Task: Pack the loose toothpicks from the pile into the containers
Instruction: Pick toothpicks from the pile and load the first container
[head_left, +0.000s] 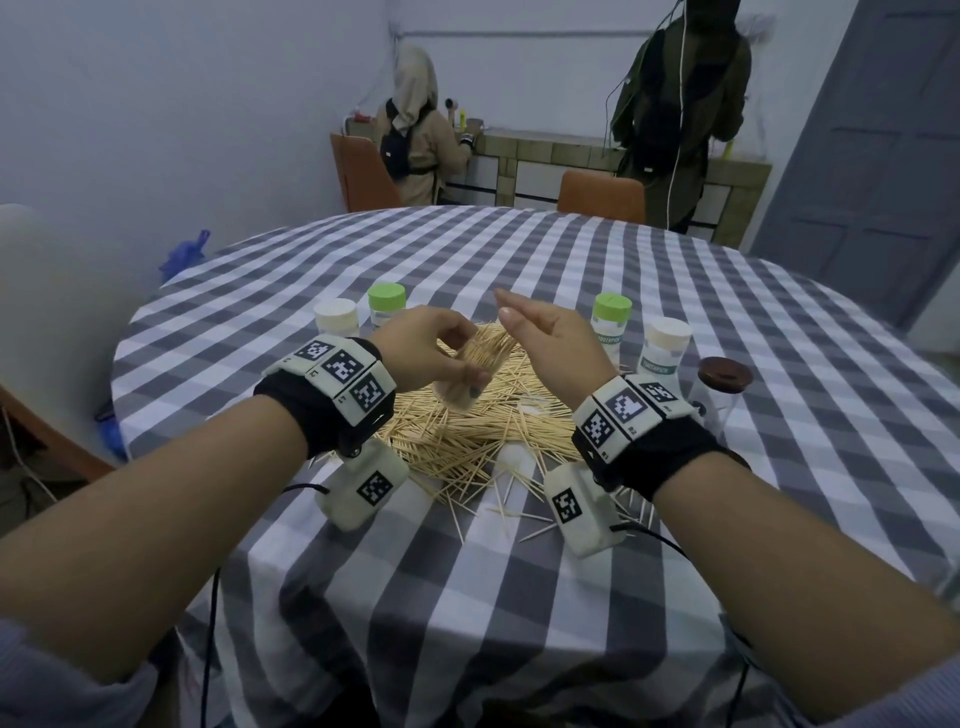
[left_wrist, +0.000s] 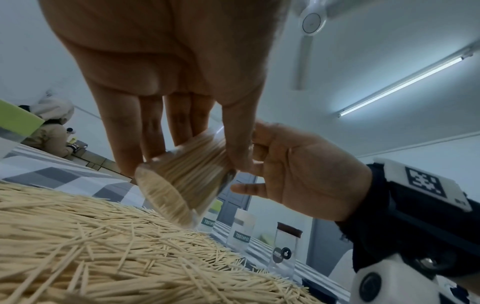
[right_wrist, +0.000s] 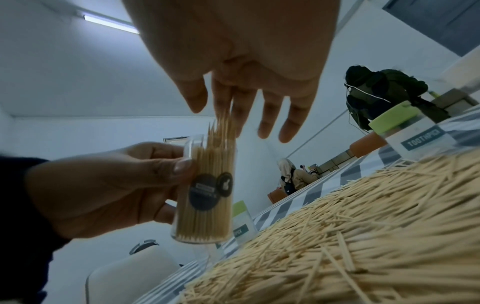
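Head view: left hand (head_left: 426, 353), centre of frame, grips a clear jar (head_left: 467, 376) tilted over the toothpick pile (head_left: 467, 431), jar packed with toothpicks whose tips stick out of the mouth. Right hand (head_left: 550, 338) just right of the jar, fingers straight and relaxed, holding nothing that can be made out. Capped containers stand behind the pile: a white-lidded one (head_left: 336, 316) and a green-lidded one (head_left: 386, 302) at upper left of it, two more and a brown-lidded jar (head_left: 724, 382) at right. Pile lies on the checked tablecloth (head_left: 519, 597). Left wrist view: jar at mid-frame, fingers and thumb curled round its wall, base toward the lens, bundle dense; right hand behind it at the mouth end, contact with the tips not resolvable. Right wrist view: jar at left centre in the left hand, nearly upright here, tips above the rim; right fingers spread directly above them. Judgement: step in hand is filling and levelling this jar; it looks near full. Next move likely calls for tapping the protruding tips down flush, gently, jar held steady, then finding its lid. Pile is large; task is early.
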